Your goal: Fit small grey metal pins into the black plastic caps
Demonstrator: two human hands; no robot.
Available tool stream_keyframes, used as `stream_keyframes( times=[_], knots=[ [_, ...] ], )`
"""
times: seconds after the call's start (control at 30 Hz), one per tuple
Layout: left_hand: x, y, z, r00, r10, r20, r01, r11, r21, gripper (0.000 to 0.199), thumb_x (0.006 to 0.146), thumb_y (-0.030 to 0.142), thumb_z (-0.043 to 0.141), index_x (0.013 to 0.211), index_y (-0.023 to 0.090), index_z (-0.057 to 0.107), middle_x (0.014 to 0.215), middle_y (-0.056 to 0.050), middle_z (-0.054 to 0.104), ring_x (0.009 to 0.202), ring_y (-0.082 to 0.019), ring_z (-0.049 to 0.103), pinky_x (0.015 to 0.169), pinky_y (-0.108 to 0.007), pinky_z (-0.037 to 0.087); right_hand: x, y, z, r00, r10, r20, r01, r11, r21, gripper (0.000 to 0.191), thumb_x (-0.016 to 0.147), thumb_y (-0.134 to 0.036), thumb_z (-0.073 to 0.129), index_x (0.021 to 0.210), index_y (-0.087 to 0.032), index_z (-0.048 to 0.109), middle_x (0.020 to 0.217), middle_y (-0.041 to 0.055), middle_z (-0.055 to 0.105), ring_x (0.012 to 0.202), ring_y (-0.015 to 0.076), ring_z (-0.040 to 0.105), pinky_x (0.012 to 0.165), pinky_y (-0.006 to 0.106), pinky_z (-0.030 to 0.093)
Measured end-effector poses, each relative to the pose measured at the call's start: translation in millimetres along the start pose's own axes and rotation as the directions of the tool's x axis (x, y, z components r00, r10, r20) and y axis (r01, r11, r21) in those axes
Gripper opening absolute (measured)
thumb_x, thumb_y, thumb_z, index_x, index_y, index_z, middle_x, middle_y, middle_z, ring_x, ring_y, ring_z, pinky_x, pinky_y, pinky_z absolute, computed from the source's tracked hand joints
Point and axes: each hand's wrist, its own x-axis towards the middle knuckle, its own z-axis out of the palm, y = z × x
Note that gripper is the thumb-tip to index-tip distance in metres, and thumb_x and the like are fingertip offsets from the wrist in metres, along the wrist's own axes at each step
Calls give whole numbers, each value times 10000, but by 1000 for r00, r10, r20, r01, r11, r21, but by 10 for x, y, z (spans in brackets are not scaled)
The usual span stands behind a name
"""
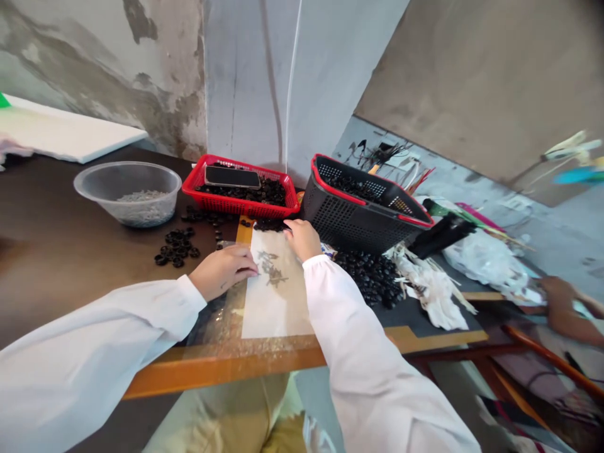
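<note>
My left hand (pixel 225 272) rests at the left edge of a white sheet (pixel 277 314), its fingertips pressed together beside a scatter of small greyish pieces (pixel 272 269). Whatever its fingertips hold, if anything, is too small to make out. Over the sheet's far end, my right hand (pixel 302 239) is closed, thumb and forefinger together, at a row of small black round pieces (pixel 270 224). What lies between those fingertips is hidden.
Behind stand a red basket (pixel 217 202) of black pieces with a phone (pixel 233 177) on top, and a tall black basket (pixel 349 217). A clear bowl (pixel 127 195) holds small greyish pieces. Black pieces (pixel 370 277) are heaped to the right. Another person's arm (pixel 566 308) shows at far right.
</note>
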Motion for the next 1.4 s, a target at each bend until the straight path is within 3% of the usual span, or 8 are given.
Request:
stream_keyframes(
  times=[0.13, 0.4, 0.6, 0.77, 0.93, 1.1, 1.3, 1.4],
  knots=[
    [5, 29, -38, 1000, -20, -21, 19, 998, -63, 181, 949, 304, 586, 916, 202, 731, 917, -54, 676, 855, -179, 623, 790, -288, 480, 105, 30, 177, 1000, 1, 17, -2, 1000, 31, 271, 943, -207, 559, 1170, -186, 705, 1167, 112, 695, 1064, 239, 592, 936, 332, 464],
    [-20, -2, -44, 980, -145, -133, 131, 986, -107, 163, 912, 336, 632, 944, 192, 700, 796, -11, 696, 621, -110, 604, 621, -200, 474, 26, 30, 184, 999, -32, 2, 32, 998, 55, 273, 899, -127, 533, 1107, -178, 703, 1050, 94, 718, 994, 230, 613, 893, 317, 459],
    [-34, -69, -121, 975, -155, -162, 139, 985, -107, 265, 960, 371, 548, 1039, 223, 753, 1009, -65, 756, 873, -173, 703, 809, -250, 539, -36, -25, 163, 998, -70, 0, 69, 993, 98, 278, 921, -243, 575, 1149, -165, 715, 1106, 117, 716, 1024, 241, 629, 950, 331, 451],
    [-32, -69, -148, 940, -293, -175, 256, 945, -205, 206, 920, 370, 610, 951, 212, 739, 827, -21, 747, 629, -123, 658, 633, -196, 523, -43, 0, 120, 999, -43, 1, 41, 980, 193, 207, 889, -166, 618, 1056, -177, 738, 1055, 99, 714, 982, 228, 647, 911, 320, 473],
    [-6, -20, -134, 865, -467, -183, 348, 821, -453, 262, 877, 385, 656, 1039, 179, 648, 908, -56, 728, 667, -138, 665, 537, -206, 551, -115, -204, 82, 980, -123, -158, 185, 859, 478, 210, 905, -180, 602, 1049, -182, 756, 1023, 83, 653, 937, 188, 643, 868, 286, 513],
    [-2, -19, -145, 857, -487, -169, 333, 773, -541, 350, 867, 400, 675, 1121, 169, 606, 928, -84, 712, 765, -178, 685, 569, -252, 589, -224, -501, 102, 954, -255, -160, 291, 647, 704, 163, 906, -287, 658, 987, -224, 785, 909, 45, 634, 832, 159, 631, 734, 254, 530],
    [-23, -22, -166, 878, -442, -182, 333, 838, -432, 327, 873, 385, 674, 1125, 190, 601, 866, -34, 715, 635, -124, 645, 592, -227, 552, -242, -528, 131, 934, -274, -230, 358, 700, 618, 105, 900, -254, 684, 920, -228, 784, 894, 38, 631, 874, 173, 623, 825, 292, 515],
    [-20, -20, -166, 866, -479, -144, 359, 795, -489, 317, 888, 358, 642, 1149, 191, 579, 858, -22, 704, 583, -110, 615, 550, -224, 541, -234, -508, 145, 911, -307, -275, 412, 709, 573, 93, 900, -247, 687, 930, -220, 770, 901, 38, 625, 880, 176, 622, 830, 302, 517]
  ],
)
